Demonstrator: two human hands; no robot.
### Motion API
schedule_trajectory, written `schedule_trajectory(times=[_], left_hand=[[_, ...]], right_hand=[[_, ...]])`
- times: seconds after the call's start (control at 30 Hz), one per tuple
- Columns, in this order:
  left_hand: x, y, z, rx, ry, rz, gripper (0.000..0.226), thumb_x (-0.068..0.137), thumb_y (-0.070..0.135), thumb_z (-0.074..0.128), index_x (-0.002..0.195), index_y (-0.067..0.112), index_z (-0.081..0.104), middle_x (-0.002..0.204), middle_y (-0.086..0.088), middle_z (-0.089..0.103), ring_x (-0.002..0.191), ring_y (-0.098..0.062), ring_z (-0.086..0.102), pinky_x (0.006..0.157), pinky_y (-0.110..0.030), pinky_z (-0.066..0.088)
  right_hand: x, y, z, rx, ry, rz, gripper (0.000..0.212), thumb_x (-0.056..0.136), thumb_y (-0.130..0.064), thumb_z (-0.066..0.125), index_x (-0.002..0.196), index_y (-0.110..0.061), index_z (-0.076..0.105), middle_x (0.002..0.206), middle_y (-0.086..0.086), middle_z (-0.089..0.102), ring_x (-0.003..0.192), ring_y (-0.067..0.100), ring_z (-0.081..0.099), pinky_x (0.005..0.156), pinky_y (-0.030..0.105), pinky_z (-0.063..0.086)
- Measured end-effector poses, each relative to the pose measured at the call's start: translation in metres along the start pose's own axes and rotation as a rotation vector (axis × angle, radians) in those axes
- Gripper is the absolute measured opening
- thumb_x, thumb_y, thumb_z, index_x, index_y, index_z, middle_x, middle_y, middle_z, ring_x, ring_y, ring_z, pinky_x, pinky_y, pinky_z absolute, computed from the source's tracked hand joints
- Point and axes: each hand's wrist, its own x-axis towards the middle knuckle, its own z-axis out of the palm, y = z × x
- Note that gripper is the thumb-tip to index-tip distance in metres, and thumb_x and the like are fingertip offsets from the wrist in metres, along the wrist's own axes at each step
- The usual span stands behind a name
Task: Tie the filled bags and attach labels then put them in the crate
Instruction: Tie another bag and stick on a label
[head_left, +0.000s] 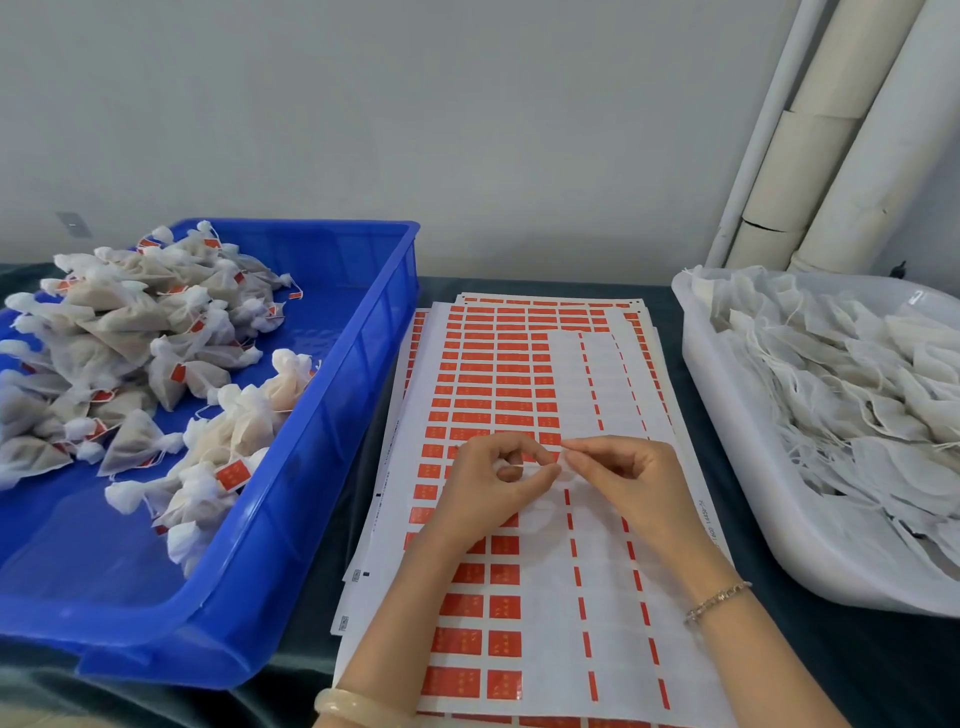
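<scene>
Both hands, left (493, 486) and right (623, 478), meet over the label sheet (488, 384), pinching a small, mostly hidden bag (500, 462). Cinch the knot firmly before labelling. The crate (363, 374) stands left.

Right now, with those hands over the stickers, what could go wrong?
The left grip and right grip pinch a thin white piece by fingertips alone, so it may slip. The loosely fanned label sheets beneath could shift under the wrists.
</scene>
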Motion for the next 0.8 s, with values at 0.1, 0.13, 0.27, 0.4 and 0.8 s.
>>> schedule_trajectory(times=[0.1,0.13,0.27,0.4,0.8], left_hand=[[0.001,-0.001,0.000,0.011,0.013,-0.009,0.011,0.083,0.024,0.073,0.079,0.033,0.068,0.077,0.007,0.066,0.076,-0.014,0.059,0.071,-0.016,0.053],[0.001,-0.001,0.000,0.018,0.018,-0.012,0.011,0.083,0.024,0.073,0.079,0.034,0.068,0.077,0.007,0.066,0.076,-0.014,0.059,0.071,-0.017,0.053],[0.001,0.000,0.001,0.052,0.020,-0.026,0.012,0.084,0.026,0.072,0.081,0.037,0.067,0.078,0.010,0.066,0.077,-0.013,0.059,0.070,-0.016,0.052],[0.001,0.001,0.001,0.064,-0.023,-0.027,0.011,0.086,0.026,0.070,0.083,0.037,0.070,0.083,0.020,0.067,0.085,0.000,0.061,0.073,-0.009,0.050],[0.001,0.003,0.000,0.012,0.047,-0.021,0.010,0.087,0.018,0.068,0.087,0.028,0.070,0.084,0.014,0.069,0.082,-0.005,0.062,0.073,-0.014,0.052]], right_hand=[[-0.001,0.000,-0.001,0.011,0.000,0.009,0.024,0.072,-0.038,0.070,0.096,-0.034,0.073,0.097,-0.023,0.071,0.094,-0.002,0.066,0.077,0.013,0.053],[-0.001,-0.001,-0.001,0.012,0.001,0.011,0.025,0.072,-0.038,0.070,0.096,-0.034,0.073,0.097,-0.023,0.071,0.094,-0.002,0.066,0.076,0.014,0.053],[0.000,-0.002,0.000,0.015,-0.001,0.011,0.023,0.072,-0.038,0.070,0.094,-0.036,0.072,0.096,-0.025,0.070,0.094,-0.002,0.065,0.075,0.012,0.053],[-0.001,-0.002,0.000,0.022,-0.007,0.017,0.024,0.072,-0.039,0.070,0.096,-0.035,0.072,0.097,-0.024,0.071,0.095,-0.001,0.066,0.077,0.014,0.053],[0.002,-0.010,-0.001,0.169,0.003,0.080,0.037,0.065,-0.053,0.072,0.098,-0.036,0.071,0.093,-0.023,0.070,0.081,0.001,0.067,0.062,0.006,0.048]])
